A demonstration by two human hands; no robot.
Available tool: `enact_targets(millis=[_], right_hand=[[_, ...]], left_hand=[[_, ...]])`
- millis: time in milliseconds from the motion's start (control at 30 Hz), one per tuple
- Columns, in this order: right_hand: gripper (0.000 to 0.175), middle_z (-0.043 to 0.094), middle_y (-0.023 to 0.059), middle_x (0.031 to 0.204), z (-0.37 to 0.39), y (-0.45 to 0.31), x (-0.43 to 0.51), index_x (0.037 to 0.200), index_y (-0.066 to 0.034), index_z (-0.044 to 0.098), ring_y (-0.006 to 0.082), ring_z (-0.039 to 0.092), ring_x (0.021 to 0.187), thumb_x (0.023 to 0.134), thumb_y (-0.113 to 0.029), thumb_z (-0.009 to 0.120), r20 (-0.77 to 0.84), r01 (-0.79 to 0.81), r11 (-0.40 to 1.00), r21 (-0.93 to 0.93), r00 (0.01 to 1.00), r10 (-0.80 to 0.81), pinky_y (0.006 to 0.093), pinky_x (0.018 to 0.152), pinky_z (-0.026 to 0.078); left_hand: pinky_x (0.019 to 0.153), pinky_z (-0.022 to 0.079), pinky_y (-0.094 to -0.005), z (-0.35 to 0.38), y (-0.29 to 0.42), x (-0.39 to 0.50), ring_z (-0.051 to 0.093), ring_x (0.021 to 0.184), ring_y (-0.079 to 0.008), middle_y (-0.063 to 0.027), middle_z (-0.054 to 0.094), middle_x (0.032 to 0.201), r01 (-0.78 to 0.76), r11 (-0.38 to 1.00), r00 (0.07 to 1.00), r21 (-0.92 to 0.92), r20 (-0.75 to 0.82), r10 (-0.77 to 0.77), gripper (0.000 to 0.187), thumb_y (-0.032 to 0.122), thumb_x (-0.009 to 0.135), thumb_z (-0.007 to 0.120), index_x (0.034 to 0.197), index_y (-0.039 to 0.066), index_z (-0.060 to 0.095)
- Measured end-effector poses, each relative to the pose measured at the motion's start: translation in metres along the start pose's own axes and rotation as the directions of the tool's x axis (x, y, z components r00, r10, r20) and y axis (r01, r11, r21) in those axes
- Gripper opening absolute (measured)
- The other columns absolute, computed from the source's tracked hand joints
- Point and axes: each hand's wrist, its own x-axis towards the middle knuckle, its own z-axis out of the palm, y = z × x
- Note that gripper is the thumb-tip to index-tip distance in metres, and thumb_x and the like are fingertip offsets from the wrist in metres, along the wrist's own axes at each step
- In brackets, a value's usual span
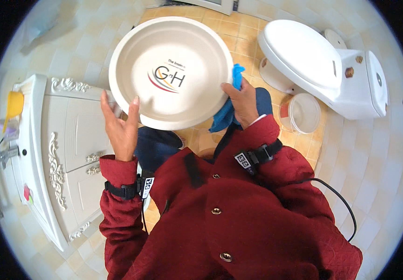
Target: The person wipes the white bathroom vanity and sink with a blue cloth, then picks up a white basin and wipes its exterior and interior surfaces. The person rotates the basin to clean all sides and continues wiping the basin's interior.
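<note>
A round cream plastic basin point(201, 94), with a printed logo inside its bottom, is tilted up before me above my knees. My right hand point(241, 101) grips its right rim, thumb on the inner side. A blue cloth point(226, 113) is bunched in that same hand, against the basin's outer wall. At the lower left rim my left hand point(121, 131) has its thumb and forefinger spread wide. The thumb overlaps the rim, while the forefinger points up outside it. Whether this hand bears any weight is not plain, and its other fingers are mostly hidden.
On my left stands a white vanity cabinet point(86, 136) with a sink, a faucet point(7, 155) and a yellow scoop point(14, 105). To the right are a white toilet point(299, 56), lid down, and a clear plastic bucket point(304, 113) on the tiled floor point(243, 45).
</note>
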Motion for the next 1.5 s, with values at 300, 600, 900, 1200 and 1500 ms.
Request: enact_targets(millis=[300,600,900,1200,1500], right_hand=[[0.037,0.065,0.0063,0.101,0.002,-0.028,0.0,0.114,0.0,0.057,0.0126,0.061,0.086,0.081,-0.009,0.069,0.169,0.157,0.987,-0.017,0.974,-0.152,0.0279,0.079,0.05],[0.024,0.064,0.0022,0.081,0.015,-0.105,0.009,0.103,-0.0006,0.064,0.0085,0.057,0.069,0.086,-0.018,0.065,-0.012,0.398,0.892,-0.215,0.912,-0.41,0.0245,0.062,0.049],[0.029,0.065,0.0151,0.092,0.085,-0.094,0.004,0.11,-0.0039,0.058,0.0268,0.063,0.082,0.082,-0.013,0.062,0.565,0.88,0.387,-0.277,0.475,-0.675,0.0379,0.073,0.049],[0.043,0.056,0.0136,0.103,0.028,-0.056,0.006,0.115,-0.0149,0.057,0.0335,0.055,0.093,0.073,-0.018,0.065,0.831,0.818,-0.152,-0.555,0.549,-0.085,0.0422,0.077,0.046],[0.037,0.064,0.0182,0.088,0.03,-0.079,0.009,0.104,-0.0126,0.066,0.0358,0.063,0.083,0.068,-0.006,0.062,0.821,0.822,0.054,-0.567,0.559,0.114,0.0419,0.076,0.051]], left_hand=[[0.07,0.059,-0.0347,-0.009,-0.022,-0.005,0.064,0.091,-0.0267,-0.0211,0.058,0.109,0.613,0.657,0.79,-0.438,0.309,-0.53,0.045,0.009,0.085,0.059,0.123,-0.009,0.041],[0.068,0.053,-0.0306,-0.004,-0.037,-0.009,0.063,0.083,-0.0215,-0.0158,0.06,0.101,0.404,0.782,0.907,-0.474,0.095,-0.411,0.036,0.004,0.082,0.057,0.114,-0.008,0.048],[0.063,0.046,-0.0269,0.011,-0.028,-0.017,0.059,0.075,-0.016,-0.0126,0.062,0.092,0.517,0.771,0.856,-0.371,0.207,-0.474,0.036,0.004,0.077,0.057,0.111,-0.009,0.052],[0.069,0.049,-0.0291,0.009,-0.023,-0.005,0.061,0.08,-0.0181,-0.0137,0.064,0.096,0.531,0.731,0.847,-0.428,0.241,-0.474,0.035,0.001,0.077,0.056,0.111,-0.007,0.054],[0.055,0.049,-0.0258,0.013,-0.023,-0.011,0.063,0.069,-0.017,-0.0121,0.064,0.09,0.6,0.711,0.8,-0.367,0.307,-0.516,0.029,0.002,0.079,0.055,0.107,-0.005,0.055]])
